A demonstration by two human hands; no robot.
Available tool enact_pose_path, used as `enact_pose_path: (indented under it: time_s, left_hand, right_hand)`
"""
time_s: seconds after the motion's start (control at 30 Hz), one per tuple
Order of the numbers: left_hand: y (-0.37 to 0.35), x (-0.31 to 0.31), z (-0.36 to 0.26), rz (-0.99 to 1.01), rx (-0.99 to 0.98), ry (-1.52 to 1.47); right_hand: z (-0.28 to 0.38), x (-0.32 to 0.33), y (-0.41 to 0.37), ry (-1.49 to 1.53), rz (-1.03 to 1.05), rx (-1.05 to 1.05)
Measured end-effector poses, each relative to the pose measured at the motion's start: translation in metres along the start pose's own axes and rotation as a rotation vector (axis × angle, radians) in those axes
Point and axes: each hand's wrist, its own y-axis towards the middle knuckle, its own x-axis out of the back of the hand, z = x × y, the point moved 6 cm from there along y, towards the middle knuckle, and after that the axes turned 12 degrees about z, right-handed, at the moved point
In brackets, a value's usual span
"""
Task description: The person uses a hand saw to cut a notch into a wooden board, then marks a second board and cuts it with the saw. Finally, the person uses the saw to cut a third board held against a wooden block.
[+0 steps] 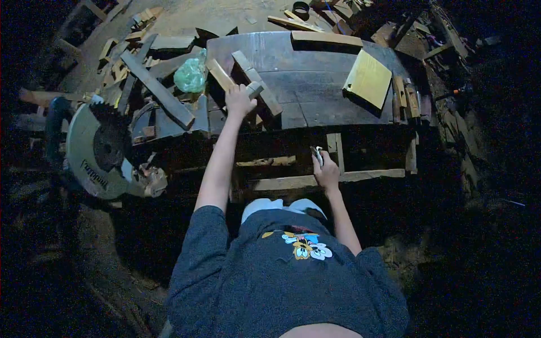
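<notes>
Dim workshop, dark surface: a block is gripped by the left hand over a plank at left, and a small tool is clasped by the right hand before the near edge.

Dark grey short-sleeved T-shirt (a colourful cartoon print on it), pale legwear.

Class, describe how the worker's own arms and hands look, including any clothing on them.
The left hand and right hand are ungloved, and both wrists look free of watches or bands. The forearms are uncovered. Loose, dark grey short sleeves cover the upper arms, part of a T-shirt with a colourful cartoon print.
</notes>
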Motion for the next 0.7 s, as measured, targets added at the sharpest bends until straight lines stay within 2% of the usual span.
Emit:
enact_pose_path:
  time_s: [0.07,0.1,0.13,0.27,0.37,0.47,0.7]
  left_hand:
    - [-0.001,0.001,-0.001,-0.003,-0.002,0.132]
    - [0.003,-0.003,0.001,0.062,0.018,0.128]
    - [0.006,-0.002,0.001,0.123,0.042,0.124]
    - [0.000,-0.002,-0.004,0.071,0.100,0.120]
    - [-0.006,0.001,-0.009,-0.022,0.093,0.165]
    - [-0.009,-0.002,-0.013,-0.005,0.123,0.130]
    - [-0.007,0.003,-0.014,-0.032,0.188,0.123]
  right_hand:
    - [-0.016,0.004,-0.008,0.077,0.015,-0.125]
    - [-0.021,0.007,-0.010,0.033,0.032,-0.182]
    - [-0.030,0.005,-0.013,0.023,0.040,-0.200]
    - [-0.061,-0.001,-0.010,0.038,0.097,-0.212]
    - [-0.060,-0.005,-0.001,0.044,0.214,-0.151]
    - [-0.049,-0.005,0.014,0.003,0.286,-0.070]
    - [0.010,-0.037,0.072,-0.069,0.305,0.224]
